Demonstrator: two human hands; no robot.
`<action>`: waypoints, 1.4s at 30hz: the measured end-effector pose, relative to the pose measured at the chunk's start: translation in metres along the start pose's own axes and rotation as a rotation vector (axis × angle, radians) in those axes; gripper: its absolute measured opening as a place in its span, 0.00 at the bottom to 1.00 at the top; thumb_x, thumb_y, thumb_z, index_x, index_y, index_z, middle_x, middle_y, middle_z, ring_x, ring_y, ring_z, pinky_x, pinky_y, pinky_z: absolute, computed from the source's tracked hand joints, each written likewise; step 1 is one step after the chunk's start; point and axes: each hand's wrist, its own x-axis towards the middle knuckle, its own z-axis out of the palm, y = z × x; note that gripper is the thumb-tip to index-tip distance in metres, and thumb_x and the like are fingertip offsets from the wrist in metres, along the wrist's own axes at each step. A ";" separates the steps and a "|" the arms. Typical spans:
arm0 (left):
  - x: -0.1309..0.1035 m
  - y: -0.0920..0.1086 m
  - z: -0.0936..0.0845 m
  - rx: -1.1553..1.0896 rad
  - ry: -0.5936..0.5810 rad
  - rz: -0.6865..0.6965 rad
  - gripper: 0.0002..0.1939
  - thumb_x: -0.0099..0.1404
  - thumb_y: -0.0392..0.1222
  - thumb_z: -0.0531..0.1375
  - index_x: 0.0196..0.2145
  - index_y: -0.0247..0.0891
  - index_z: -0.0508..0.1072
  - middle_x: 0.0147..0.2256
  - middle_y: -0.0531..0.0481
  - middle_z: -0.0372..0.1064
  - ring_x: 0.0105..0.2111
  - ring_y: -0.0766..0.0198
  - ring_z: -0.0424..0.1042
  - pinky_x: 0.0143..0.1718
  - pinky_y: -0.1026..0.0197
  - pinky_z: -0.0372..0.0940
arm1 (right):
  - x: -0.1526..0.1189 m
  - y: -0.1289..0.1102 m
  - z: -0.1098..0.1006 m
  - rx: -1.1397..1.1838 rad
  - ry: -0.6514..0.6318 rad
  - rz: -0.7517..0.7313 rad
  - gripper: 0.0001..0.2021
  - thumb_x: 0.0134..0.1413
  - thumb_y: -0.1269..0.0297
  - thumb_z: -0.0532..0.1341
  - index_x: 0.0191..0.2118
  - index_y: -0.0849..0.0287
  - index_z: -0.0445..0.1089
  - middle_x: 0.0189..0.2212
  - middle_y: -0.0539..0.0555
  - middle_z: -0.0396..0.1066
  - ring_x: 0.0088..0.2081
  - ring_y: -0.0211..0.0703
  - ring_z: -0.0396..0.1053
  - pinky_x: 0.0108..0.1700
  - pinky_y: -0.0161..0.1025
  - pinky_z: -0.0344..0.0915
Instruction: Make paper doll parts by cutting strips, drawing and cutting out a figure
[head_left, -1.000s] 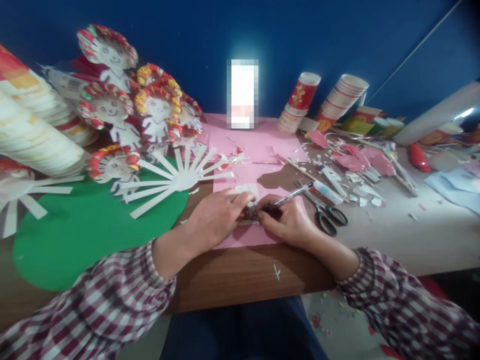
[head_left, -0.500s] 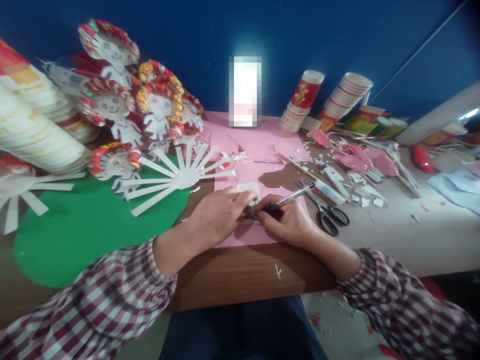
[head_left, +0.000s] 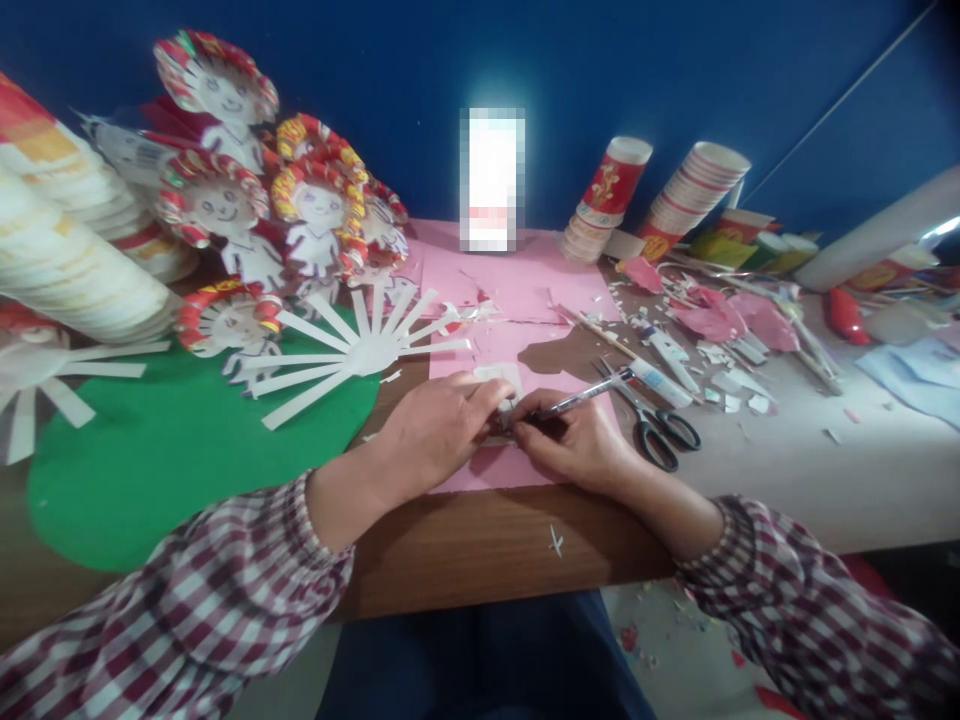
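My right hand (head_left: 577,445) is closed around a pen (head_left: 589,394), its tip low and hidden by my fingers over a small piece of white paper (head_left: 504,376). My left hand (head_left: 439,425) is closed, with bent fingers pressing on that same paper from the left. Under both hands lies a sheet of pink paper (head_left: 476,475) on the brown table. Just right of my right hand are scissors (head_left: 660,435) with black handles. Left of my left hand lies a white paper disc (head_left: 371,355) cut into strips like rays.
Paper dolls (head_left: 319,215) with red and yellow rims stand at the back left, beside stacked paper cups (head_left: 82,260). A green sheet (head_left: 187,460) lies below them. More cups (head_left: 694,195), glue tubes (head_left: 660,380) and scraps cover the right. A bright blurred-out rectangle (head_left: 493,180) stands behind.
Both hands stay in almost the same place, with the pen still in my right hand. The view has shifted very slightly.
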 end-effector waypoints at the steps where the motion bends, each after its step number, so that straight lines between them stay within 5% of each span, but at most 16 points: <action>1: 0.000 0.000 0.000 0.002 0.001 0.001 0.13 0.67 0.35 0.54 0.50 0.37 0.64 0.38 0.46 0.71 0.39 0.58 0.71 0.38 0.58 0.66 | 0.000 0.000 0.000 0.008 0.000 -0.001 0.05 0.51 0.70 0.59 0.34 0.62 0.72 0.28 0.53 0.75 0.30 0.40 0.72 0.33 0.36 0.68; 42: 0.000 0.000 0.000 -0.010 0.012 0.002 0.12 0.67 0.35 0.54 0.48 0.38 0.65 0.39 0.46 0.72 0.40 0.58 0.71 0.39 0.59 0.66 | -0.002 0.005 0.002 0.044 -0.030 -0.027 0.06 0.53 0.70 0.61 0.37 0.61 0.74 0.32 0.55 0.76 0.34 0.43 0.74 0.40 0.39 0.72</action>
